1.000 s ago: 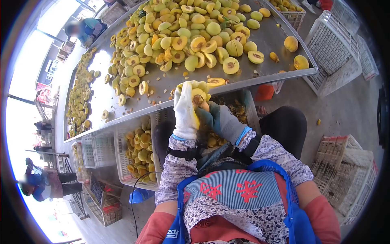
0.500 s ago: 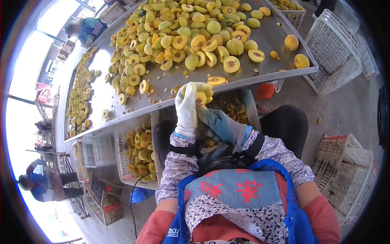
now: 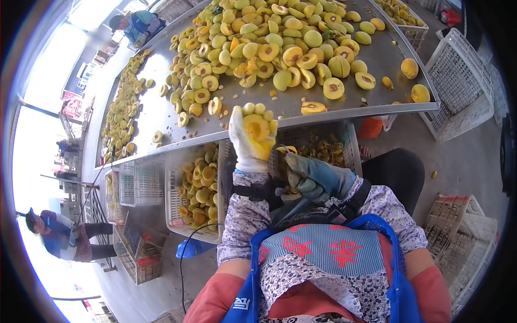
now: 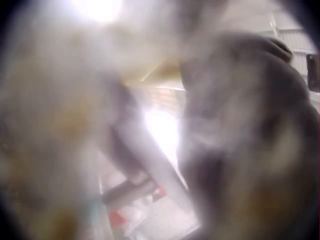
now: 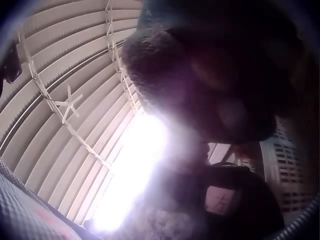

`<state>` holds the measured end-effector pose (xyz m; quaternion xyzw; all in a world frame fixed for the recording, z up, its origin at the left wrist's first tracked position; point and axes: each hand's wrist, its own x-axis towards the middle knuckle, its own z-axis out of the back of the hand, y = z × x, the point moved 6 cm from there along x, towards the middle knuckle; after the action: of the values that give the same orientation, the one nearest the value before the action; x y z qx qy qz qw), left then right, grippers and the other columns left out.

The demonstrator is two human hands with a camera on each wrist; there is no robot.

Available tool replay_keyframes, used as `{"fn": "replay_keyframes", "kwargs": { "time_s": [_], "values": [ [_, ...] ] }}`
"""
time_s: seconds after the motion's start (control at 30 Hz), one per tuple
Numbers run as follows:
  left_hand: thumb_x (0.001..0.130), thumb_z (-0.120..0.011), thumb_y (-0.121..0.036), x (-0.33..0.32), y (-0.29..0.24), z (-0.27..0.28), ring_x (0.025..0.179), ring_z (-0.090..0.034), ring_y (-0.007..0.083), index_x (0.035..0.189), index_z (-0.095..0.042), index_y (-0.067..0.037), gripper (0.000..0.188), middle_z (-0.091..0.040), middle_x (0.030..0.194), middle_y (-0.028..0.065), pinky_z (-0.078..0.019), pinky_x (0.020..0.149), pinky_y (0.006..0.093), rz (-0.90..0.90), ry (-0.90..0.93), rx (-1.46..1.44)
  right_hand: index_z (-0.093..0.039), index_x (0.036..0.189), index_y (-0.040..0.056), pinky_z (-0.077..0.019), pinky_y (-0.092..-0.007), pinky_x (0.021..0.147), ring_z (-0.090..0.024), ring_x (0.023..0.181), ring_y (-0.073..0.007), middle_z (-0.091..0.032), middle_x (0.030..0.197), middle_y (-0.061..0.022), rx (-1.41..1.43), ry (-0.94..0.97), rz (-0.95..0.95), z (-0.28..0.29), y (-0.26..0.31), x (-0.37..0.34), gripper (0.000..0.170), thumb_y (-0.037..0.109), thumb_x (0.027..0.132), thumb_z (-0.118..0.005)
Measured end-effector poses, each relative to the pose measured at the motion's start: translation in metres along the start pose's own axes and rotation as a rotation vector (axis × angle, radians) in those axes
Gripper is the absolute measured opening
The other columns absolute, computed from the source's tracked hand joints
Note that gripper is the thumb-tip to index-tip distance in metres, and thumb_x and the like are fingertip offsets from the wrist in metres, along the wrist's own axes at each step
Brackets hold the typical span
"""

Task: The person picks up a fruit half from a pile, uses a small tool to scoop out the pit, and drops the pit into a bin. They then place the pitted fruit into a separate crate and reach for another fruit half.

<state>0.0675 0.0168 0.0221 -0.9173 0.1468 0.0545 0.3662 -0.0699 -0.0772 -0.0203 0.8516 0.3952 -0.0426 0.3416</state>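
In the head view, my left hand (image 3: 253,132), in a white glove with yellow stains, is raised palm up at the table's front edge. It holds a yellow peach half (image 3: 256,127), its hollow facing up, with the fingers curled behind it. Lower and to the right is my right hand (image 3: 315,176), in a grey-blue glove, fingers curled and thumb on top. A small curved thing with yellow on it (image 3: 287,149) juts past the thumb; most of it is hidden in the grip. Both wrist views are blurred or dark; the right glove (image 5: 200,85) shows as a dark shape.
A metal table (image 3: 388,89) bears a big heap of whole and halved peaches (image 3: 269,40). Under its edge stand a crate of peach halves (image 3: 200,183) and a crate of brown scraps (image 3: 323,148). White plastic crates (image 3: 458,81) stand right. Another person (image 3: 59,231) stands left.
My hands were together on the fruit and are now apart. The right hand has drawn down and right; the left has turned its peach half upward. The whole head view has shifted slightly.
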Motion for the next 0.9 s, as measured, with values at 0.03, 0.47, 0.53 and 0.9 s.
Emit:
{"fn": "replay_keyframes", "kwargs": {
  "time_s": [0.03, 0.47, 0.53, 0.9],
  "values": [
    [0.097, -0.057, -0.038, -0.004, -0.024, 0.006, 0.085, -0.060, 0.0204, 0.096, -0.059, -0.015, 0.023, -0.063, 0.092, 0.0019, -0.0510, 0.069, 0.0349, -0.074, -0.102, 0.044, -0.059, 0.104, 0.0152, -0.0249, -0.0199, 0.037, -0.026, 0.044, -0.0032, -0.034, 0.059, 0.0101, 0.094, 0.075, 0.009, -0.003, -0.003, 0.002, 0.045, 0.059, 0.100, -0.048],
    [0.090, -0.057, -0.055, 0.086, -0.159, 0.090, 0.117, -0.058, 0.0403, 0.118, -0.063, 0.005, 0.067, -0.064, 0.119, 0.0300, -0.0441, 0.102, 0.0437, -0.425, -0.480, 1.936, -0.052, 0.088, 0.0156, -0.0259, -0.0219, 0.041, -0.029, 0.046, -0.0040, -0.036, 0.060, 0.0083, -0.060, -0.385, 0.027, -0.004, 0.015, 0.014, 0.043, 0.055, 0.101, -0.045],
    [0.084, -0.060, -0.060, 0.124, -0.133, 0.095, 0.120, -0.056, 0.0404, 0.119, -0.062, 0.001, 0.071, -0.062, 0.125, 0.0284, -0.0438, 0.104, 0.0437, -0.278, -0.458, 2.024, -0.052, 0.089, 0.0142, -0.0284, -0.0226, 0.041, -0.031, 0.046, -0.0051, -0.038, 0.061, 0.0071, -0.105, -0.412, 0.061, 0.000, 0.018, 0.016, 0.043, 0.055, 0.101, -0.046],
    [0.088, -0.071, -0.025, 0.085, -0.065, 0.020, 0.089, -0.061, 0.0114, 0.114, -0.069, -0.002, 0.035, -0.068, 0.102, 0.0052, -0.0517, 0.081, 0.0285, -0.252, 0.191, 1.151, -0.064, 0.112, -0.0010, -0.0505, -0.0319, 0.065, -0.062, 0.066, -0.0188, -0.064, 0.073, -0.0081, -0.618, -0.604, 0.859, 0.015, 0.051, 0.029, 0.040, 0.037, 0.100, -0.059]
  ]
}}
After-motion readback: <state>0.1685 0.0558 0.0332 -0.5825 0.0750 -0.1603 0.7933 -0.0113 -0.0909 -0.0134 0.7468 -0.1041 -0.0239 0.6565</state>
